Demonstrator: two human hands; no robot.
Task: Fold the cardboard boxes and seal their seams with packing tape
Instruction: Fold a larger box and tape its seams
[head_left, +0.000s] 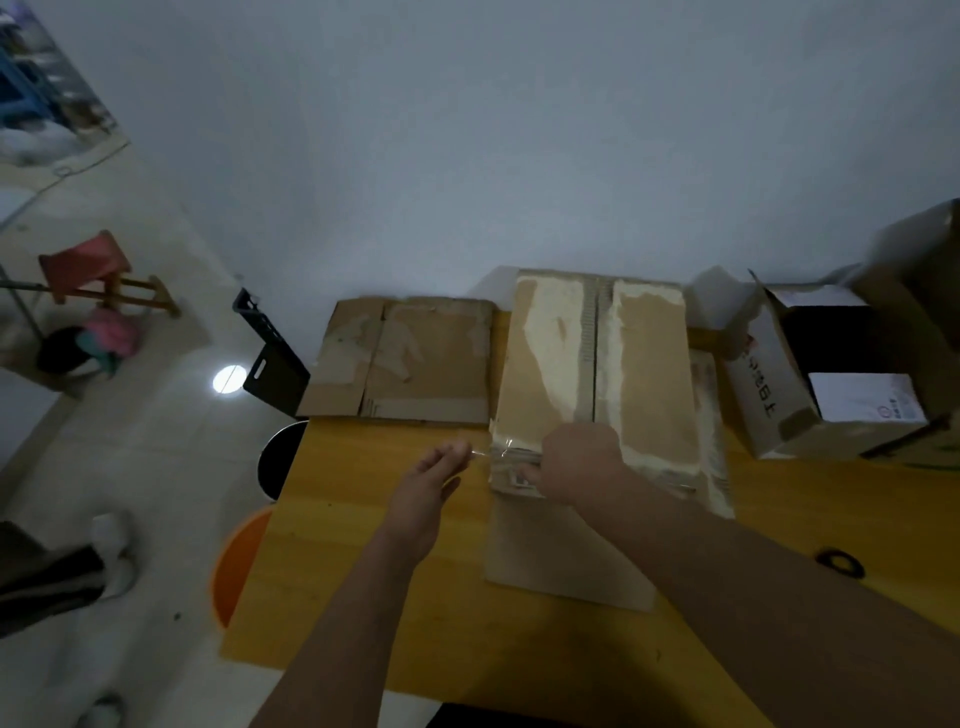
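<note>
A folded-up cardboard box (649, 364) stands in the middle of the yellow table (363, 545), its top flaps meeting along a dark centre seam. My right hand (576, 460) presses on the box's near top edge, fingers curled over the front face. A strip of clear packing tape (488, 453) stretches from that edge leftward to my left hand (431, 483), which pinches its free end. A loose cardboard flap (561, 551) lies flat in front of the box. I cannot make out a tape roll.
A flattened cardboard box (410, 358) lies at the table's back left. An open carton (810, 374) with white flaps sits at the right. A black ring (839, 562) lies on the table's right side. On the floor at left are a black crate (270, 353), stools and someone's shoes (114, 551).
</note>
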